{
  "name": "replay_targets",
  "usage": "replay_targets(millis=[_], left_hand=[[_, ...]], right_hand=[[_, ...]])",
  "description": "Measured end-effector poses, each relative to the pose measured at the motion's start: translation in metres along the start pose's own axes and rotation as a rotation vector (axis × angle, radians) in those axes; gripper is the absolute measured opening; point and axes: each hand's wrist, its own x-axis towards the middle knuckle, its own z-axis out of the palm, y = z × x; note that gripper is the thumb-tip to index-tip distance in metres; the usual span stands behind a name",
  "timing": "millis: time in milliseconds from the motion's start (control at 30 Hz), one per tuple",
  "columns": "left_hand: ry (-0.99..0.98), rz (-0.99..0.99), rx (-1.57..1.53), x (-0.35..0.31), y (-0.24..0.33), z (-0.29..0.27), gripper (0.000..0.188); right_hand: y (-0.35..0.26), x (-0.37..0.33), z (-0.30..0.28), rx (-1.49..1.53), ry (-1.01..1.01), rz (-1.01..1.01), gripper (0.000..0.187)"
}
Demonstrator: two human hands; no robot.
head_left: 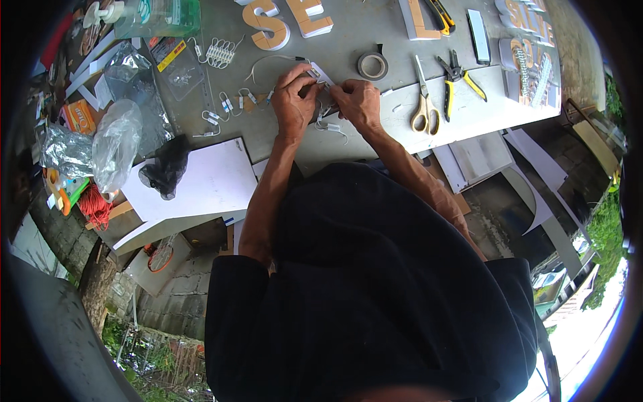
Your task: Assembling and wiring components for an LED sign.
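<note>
My left hand [295, 104] and my right hand [360, 104] are close together above the table, fingers bent and pinched. A narrow white strip [323, 74] runs between their fingertips; the left holds its far end and the right its near end. Just below them, thin wires and a small white LED module [328, 126] lie on the grey surface. Left of my left hand, more wired LED modules [228, 105] trail across the table. A thin pale cable [264, 59] curves away from the left fingertips. My fingers partly hide what lies between the hands.
A roll of dark tape [372, 65], scissors [425, 110] and yellow-handled pliers [461, 80] lie to the right. Tan-and-white letter-shaped pieces [269, 25] stand along the back, near a yellow-black cutter [442, 19]. Plastic bags [117, 141] and a green translucent bottle [157, 17] crowd the left.
</note>
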Motion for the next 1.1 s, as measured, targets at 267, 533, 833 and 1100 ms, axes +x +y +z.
replay_targets(millis=[267, 533, 833, 1100], left_hand=[[-0.036, -0.034, 0.023, 0.0013, 0.0033, -0.0024, 0.017], [-0.018, 0.001, 0.031, 0.0019, 0.0044, -0.0022, 0.017], [-0.007, -0.022, 0.006, 0.0018, 0.0036, -0.0015, 0.019], [-0.016, -0.050, 0.006, 0.0000, 0.0062, -0.0036, 0.017]], right_hand=[[0.0042, 0.0014, 0.0022, -0.011, 0.028, 0.025, 0.031], [0.0006, -0.0008, -0.0004, 0.016, 0.013, 0.038, 0.030], [0.0059, 0.0026, 0.0037, 0.015, 0.027, 0.001, 0.031], [0.0033, -0.0002, 0.0017, 0.009, 0.019, -0.008, 0.032]])
